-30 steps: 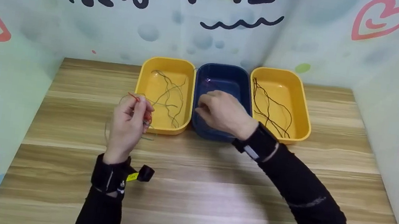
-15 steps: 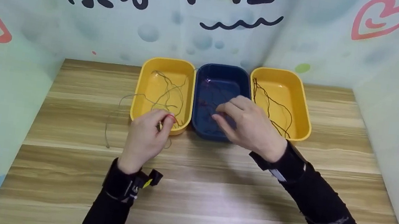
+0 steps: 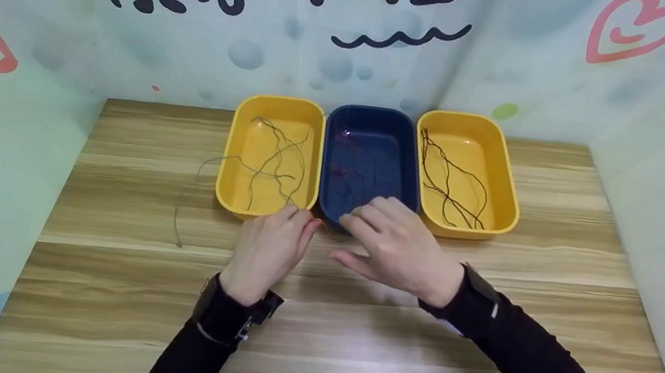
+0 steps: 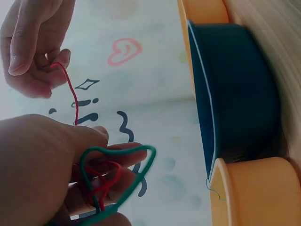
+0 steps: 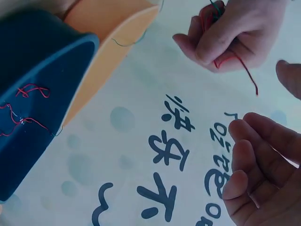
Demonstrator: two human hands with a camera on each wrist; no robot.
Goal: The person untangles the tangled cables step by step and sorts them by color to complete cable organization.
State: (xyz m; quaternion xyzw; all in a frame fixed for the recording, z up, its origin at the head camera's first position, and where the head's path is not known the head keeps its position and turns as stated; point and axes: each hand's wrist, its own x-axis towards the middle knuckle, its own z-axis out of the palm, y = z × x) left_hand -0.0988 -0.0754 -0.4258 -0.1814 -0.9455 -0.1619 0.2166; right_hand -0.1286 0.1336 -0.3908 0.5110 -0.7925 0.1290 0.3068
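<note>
My left hand (image 3: 273,246) is near the front corner where the left yellow bin meets the blue bin. It grips a bunch of red string (image 4: 113,181) with a green string (image 4: 151,157) looped through its fingers. A loose end of the red string (image 5: 249,77) sticks out past the thumb in the right wrist view. My right hand (image 3: 398,246) hovers at the front rim of the blue bin (image 3: 374,111), thumb apart from loosely bent fingers. That red end overlaps the right fingertips in the left wrist view, but stands apart from them in the right wrist view.
Thin grey-green strings (image 3: 277,157) lie in the left yellow bin (image 3: 223,166), one draped over its side onto the wooden table (image 3: 125,198). Red strings (image 5: 34,89) lie in the blue bin. Black strings (image 3: 470,176) lie in the right yellow bin (image 3: 513,204). A printed curtain stands behind.
My left hand has moved right and nearer the front, bringing its strings toward the other hand. My right hand has drawn back from over the blue bin to its front rim.
</note>
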